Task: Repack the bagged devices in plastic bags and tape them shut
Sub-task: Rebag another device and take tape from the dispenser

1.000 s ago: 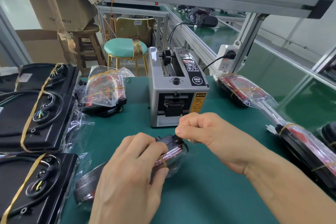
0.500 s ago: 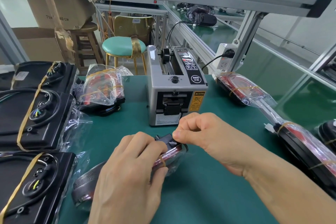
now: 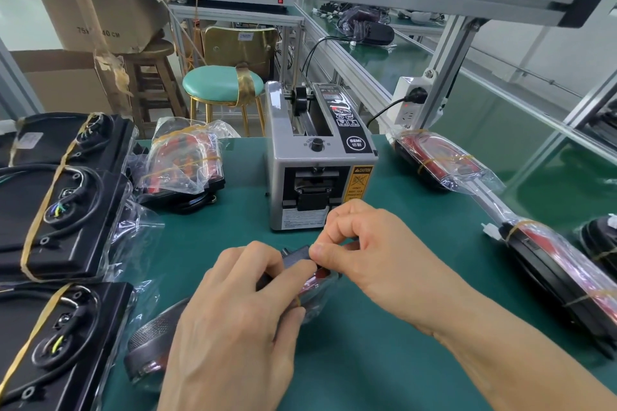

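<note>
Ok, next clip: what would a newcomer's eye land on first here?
First the two hands at centre: the left hand grips a bagged device on the green mat, and the right hand pinches at its top end. Just behind them stands the grey tape dispenser. Black devices bound with yellow bands lie stacked at the left edge.

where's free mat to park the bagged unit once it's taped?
Best patch: bare green mat between the tape dispenser and the bagged units along the right edge. A smaller strip lies between the dispenser and the bagged red unit. The left side is crowded with black units; both hands work front-centre.
</note>
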A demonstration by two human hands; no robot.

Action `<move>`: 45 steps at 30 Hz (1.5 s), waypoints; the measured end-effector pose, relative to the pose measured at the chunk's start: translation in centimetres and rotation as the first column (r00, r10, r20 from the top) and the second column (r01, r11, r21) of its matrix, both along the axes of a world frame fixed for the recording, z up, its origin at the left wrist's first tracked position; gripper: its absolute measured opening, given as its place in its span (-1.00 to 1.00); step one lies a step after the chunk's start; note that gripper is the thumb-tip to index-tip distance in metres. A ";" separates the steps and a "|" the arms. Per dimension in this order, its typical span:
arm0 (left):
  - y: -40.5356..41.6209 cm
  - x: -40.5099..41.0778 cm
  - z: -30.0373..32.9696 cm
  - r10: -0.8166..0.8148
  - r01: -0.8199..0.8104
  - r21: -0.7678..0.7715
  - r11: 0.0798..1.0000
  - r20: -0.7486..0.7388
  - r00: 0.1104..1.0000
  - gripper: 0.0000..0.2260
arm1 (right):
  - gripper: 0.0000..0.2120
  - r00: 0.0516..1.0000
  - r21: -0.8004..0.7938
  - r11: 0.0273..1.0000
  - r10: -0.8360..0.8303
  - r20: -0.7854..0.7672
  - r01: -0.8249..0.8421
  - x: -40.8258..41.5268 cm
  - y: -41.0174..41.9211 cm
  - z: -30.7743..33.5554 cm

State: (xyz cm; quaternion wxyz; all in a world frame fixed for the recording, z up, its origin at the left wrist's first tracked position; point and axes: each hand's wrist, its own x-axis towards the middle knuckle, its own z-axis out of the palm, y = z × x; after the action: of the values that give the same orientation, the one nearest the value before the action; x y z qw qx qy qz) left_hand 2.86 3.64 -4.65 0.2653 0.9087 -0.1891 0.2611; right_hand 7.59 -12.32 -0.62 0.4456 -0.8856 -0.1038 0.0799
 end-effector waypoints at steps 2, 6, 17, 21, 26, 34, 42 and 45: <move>0.0 0.0 0.0 0.005 -0.005 0.020 1.000 -0.013 1.000 -0.61 | -0.80 1.000 -0.028 1.000 -0.005 0.024 0.006 -0.1 0.1 -0.3; -0.1 0.0 0.0 0.028 -0.028 0.051 0.998 -0.002 1.000 -0.69 | -0.81 0.992 -0.018 0.995 -0.093 0.085 0.095 0.1 -0.6 -0.5; -0.1 0.2 0.2 0.036 -0.036 0.006 0.999 0.030 0.999 -0.73 | -0.95 0.991 0.305 0.948 -0.055 -0.125 0.092 -0.7 0.1 -2.7; -0.2 0.1 0.2 0.028 -0.027 0.031 0.999 -0.030 0.999 -0.48 | -0.85 0.981 0.393 0.910 -0.066 -0.184 0.135 -0.5 -0.4 -3.1; -0.1 0.6 0.6 0.017 -0.010 0.094 0.995 -0.079 0.997 -0.48 | -0.86 0.962 0.426 0.881 -0.102 -0.253 0.205 -0.5 -0.5 -4.0; -0.7 0.9 1.0 0.012 0.006 0.169 0.986 -0.102 0.995 -0.50 | -0.79 0.974 0.490 0.848 -0.124 -0.191 0.203 -1.4 -0.7 -5.7; 1.6 0.6 1.5 0.050 -0.079 -0.395 0.915 -0.082 0.995 -0.55 | -0.44 0.991 0.460 0.877 0.120 0.065 -0.137 -2.1 -0.2 -7.2; 2.0 -0.2 0.8 -0.029 -0.023 -0.715 0.699 -0.061 0.998 -0.43 | -0.50 0.949 0.350 0.927 0.018 0.315 -0.134 -0.9 -0.1 -5.2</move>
State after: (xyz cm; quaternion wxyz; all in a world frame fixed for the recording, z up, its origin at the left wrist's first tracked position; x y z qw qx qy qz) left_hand 2.69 5.66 -3.84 0.6036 0.7425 -0.0654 0.2831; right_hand 6.69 -12.46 -5.86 0.5780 -0.7835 -0.2194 -0.0618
